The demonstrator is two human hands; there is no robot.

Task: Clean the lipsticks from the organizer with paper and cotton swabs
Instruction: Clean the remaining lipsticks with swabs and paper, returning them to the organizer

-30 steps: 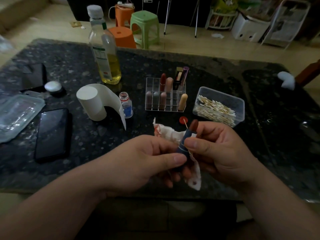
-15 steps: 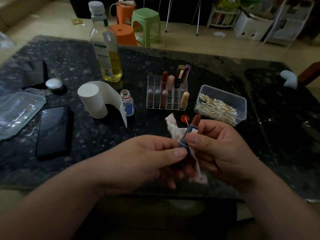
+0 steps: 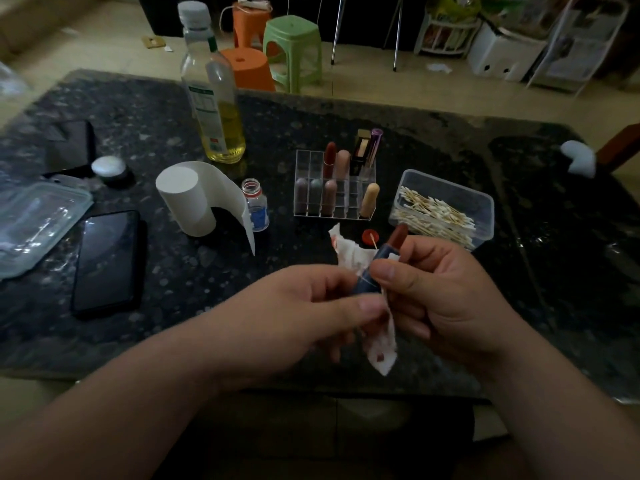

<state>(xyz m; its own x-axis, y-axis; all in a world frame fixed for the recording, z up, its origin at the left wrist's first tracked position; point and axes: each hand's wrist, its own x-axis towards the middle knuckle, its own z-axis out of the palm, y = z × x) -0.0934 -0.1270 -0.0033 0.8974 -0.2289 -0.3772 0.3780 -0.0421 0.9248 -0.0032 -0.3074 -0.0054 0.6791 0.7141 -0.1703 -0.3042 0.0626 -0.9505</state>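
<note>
A dark blue lipstick [image 3: 381, 261] with its brown-red tip out is held over the table's near edge. My left hand [image 3: 304, 313] grips its lower end. My right hand [image 3: 440, 289] pinches the tube together with a stained white paper [image 3: 349, 252] and a thin cotton swab [image 3: 373, 241]. The paper hangs down between my hands. Behind them stands a clear organizer [image 3: 334, 206] with several lipsticks in its slots. A clear box of cotton swabs [image 3: 443, 209] sits to its right.
A paper roll [image 3: 187, 199], a small open bottle [image 3: 258, 209] and its red cap [image 3: 369, 237] lie on the dark stone table [image 3: 173, 282]. A tall oil bottle [image 3: 214, 98] stands behind. A phone [image 3: 107, 261] and a plastic lid [image 3: 31, 223] lie at left.
My hands have turned the lipstick a little and shifted the paper; its loose upper end now sticks up left of the tube. The rest of the table is unchanged.
</note>
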